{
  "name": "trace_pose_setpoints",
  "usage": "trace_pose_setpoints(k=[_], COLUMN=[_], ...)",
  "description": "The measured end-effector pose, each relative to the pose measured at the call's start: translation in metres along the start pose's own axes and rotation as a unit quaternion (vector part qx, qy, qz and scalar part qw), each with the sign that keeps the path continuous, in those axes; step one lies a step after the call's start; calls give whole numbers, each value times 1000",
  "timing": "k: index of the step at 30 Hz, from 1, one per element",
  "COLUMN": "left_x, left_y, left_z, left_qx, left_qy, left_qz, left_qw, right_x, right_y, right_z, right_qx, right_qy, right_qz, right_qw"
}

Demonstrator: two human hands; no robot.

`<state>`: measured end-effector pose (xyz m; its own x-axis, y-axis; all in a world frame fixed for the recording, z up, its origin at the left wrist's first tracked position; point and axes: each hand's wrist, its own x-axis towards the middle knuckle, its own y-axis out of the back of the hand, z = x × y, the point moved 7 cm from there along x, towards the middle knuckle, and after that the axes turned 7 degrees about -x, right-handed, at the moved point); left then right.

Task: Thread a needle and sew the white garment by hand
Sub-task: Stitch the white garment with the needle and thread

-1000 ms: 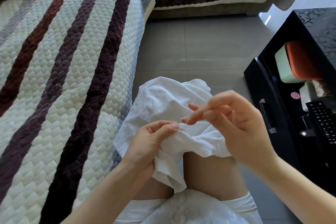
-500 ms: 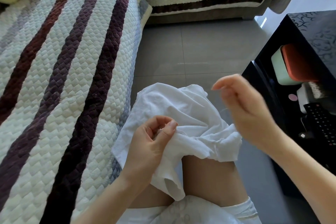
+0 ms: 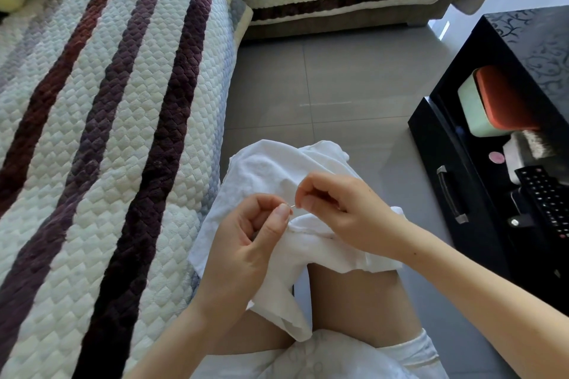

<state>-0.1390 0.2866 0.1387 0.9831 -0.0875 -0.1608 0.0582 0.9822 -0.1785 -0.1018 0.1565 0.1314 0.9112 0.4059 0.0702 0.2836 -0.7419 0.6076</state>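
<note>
Needle (image 3: 292,205) in pinch grip of right hand (image 3: 341,209), beside white garment (image 3: 264,169) fold in grip of left hand (image 3: 243,252).

Your right hand (image 3: 335,209) has dropped back from its raised spot on the right to the white garment (image 3: 264,169), now pinching the needle (image 3: 292,205) just beside your left hand (image 3: 255,243).

Head-worn wide camera looks steeply down, close over the white garment (image 3: 264,169).
</note>
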Motion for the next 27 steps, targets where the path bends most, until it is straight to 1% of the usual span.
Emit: trace_pose_setpoints(k=[4, 7, 12, 17, 21, 24, 27], left_x=[0, 1, 0, 0, 0, -1, 0], left_y=[1, -1, 2, 1, 0, -2, -3], left_z=[-1, -2, -7, -9, -12, -13, -14], left_qx=[-15, -39, -99, -114, -106, -80, -59], left_qy=[14, 30, 78, 96, 109, 107, 99], left_qz=[1, -1, 13, 11, 11, 10, 5], left_qw=[1000, 999, 992, 989, 988, 991, 993], right_x=[-1, -3, -4, -8, -11, -11, -11], right_y=[-5, -8, -9, -9, -2, 4, 6], right_z=[1, -1, -3, -5, -9, -9, -11], right_qx=[93, 116, 178, 242, 318, 389, 454], right_qy=[-15, -18, -25, -39, -59, -79, -84], right_qz=[-31, -44, -48, -57, -45, -11, -16], right_qw=[995, 992, 983, 968, 945, 918, 887])
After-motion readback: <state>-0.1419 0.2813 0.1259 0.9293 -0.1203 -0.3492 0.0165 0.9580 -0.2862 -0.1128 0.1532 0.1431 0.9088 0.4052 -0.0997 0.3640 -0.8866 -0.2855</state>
